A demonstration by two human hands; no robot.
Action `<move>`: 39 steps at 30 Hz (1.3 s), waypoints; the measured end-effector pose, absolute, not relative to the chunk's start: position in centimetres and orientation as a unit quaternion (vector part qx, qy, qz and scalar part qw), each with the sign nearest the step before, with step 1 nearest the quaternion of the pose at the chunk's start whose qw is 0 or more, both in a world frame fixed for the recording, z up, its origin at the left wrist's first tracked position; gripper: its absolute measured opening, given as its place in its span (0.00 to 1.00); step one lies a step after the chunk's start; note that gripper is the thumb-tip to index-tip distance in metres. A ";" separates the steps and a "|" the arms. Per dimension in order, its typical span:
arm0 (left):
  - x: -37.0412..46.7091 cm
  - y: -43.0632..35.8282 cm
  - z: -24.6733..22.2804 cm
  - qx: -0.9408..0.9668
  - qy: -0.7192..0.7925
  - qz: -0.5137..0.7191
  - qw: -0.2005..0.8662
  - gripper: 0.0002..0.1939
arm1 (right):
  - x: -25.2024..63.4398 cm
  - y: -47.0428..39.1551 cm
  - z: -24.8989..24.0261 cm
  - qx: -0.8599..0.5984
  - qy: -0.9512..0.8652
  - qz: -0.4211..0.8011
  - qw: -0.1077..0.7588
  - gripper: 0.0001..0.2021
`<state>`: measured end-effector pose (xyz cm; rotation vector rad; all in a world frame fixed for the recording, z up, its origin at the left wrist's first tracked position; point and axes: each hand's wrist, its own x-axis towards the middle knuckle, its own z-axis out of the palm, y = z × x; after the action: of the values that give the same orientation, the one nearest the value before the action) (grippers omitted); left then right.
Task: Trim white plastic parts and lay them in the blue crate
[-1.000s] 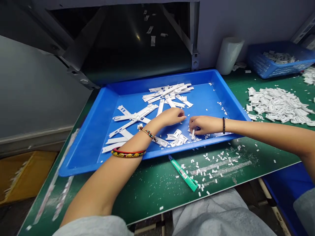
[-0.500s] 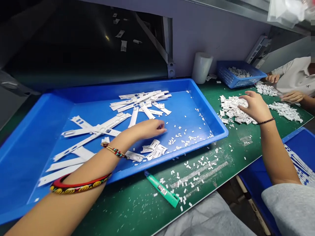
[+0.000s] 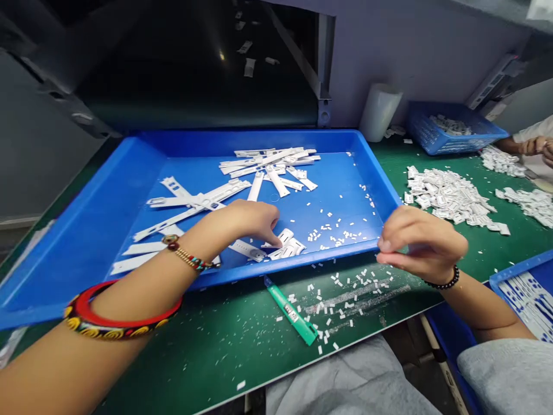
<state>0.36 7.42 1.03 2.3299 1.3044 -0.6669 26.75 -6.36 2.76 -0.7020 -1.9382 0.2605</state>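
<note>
The left hand (image 3: 258, 221) curls loosely at white plastic pieces (image 3: 288, 248); the right hand (image 3: 425, 239) pinches by the blue tray's (image 3: 337, 178) near-right corner; whether either grip holds anything is unclear.

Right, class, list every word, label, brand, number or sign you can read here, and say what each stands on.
No text can be read clearly.
Green tool: its pale label has dark marks, too small and blurred to read.
White strips in the blue tray: any markings are too small to read.
</note>
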 end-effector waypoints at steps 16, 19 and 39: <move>-0.1 6.6 -0.4 0.861 0.398 -0.198 0.248 0.12 | 22.1 -1.8 4.4 -0.060 -0.958 0.045 0.278 0.08; -0.8 7.8 0.2 0.838 0.356 -0.184 0.370 0.07 | 21.1 1.3 2.8 -0.164 -0.974 0.037 0.152 0.14; -0.6 7.0 0.6 0.862 0.356 -0.168 0.319 0.15 | 21.4 5.6 -0.2 -0.324 -0.934 0.144 -0.035 0.11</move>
<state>-0.65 6.98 0.58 2.2676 0.9357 -0.4412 21.38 5.57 -0.17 -1.0416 -3.0025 0.4623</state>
